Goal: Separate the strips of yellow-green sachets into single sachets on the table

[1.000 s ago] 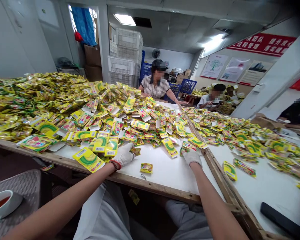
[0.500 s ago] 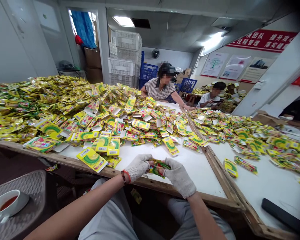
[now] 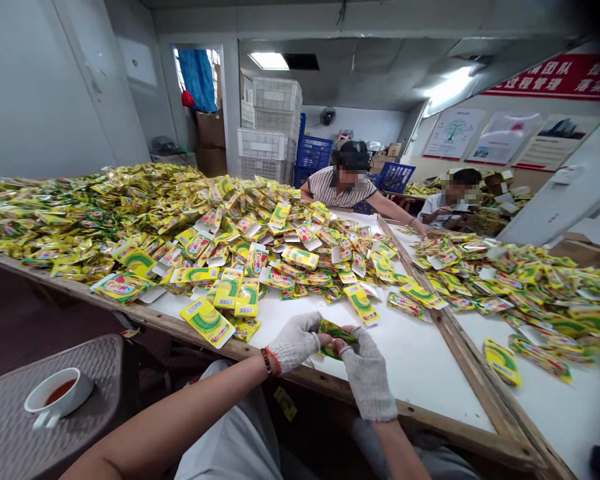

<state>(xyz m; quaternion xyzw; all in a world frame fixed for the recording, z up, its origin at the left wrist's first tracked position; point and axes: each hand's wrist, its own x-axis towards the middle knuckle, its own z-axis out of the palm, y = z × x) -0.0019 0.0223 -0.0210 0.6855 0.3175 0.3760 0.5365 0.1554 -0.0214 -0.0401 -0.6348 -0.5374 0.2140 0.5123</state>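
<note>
Your one camera is mounted on your head and faces forward and down, at close range to your left hand (image 3: 295,344) and right hand (image 3: 369,375), which fall below the view's centre. Your lap (image 3: 233,427) and forearms (image 3: 180,424) occupy the near bottom edge; the heap of packets (image 3: 145,223) spans the middle distance, with the white crates (image 3: 263,144) and back wall (image 3: 375,123) farther off towards the top.

"How is the left hand (image 3: 296,343) posed?"
"It is gloved, like the right hand (image 3: 369,377), and held close to it, with fingers (image 3: 307,322) bent."
"And the forearms (image 3: 195,417)?"
"Both are angled inward."
</note>
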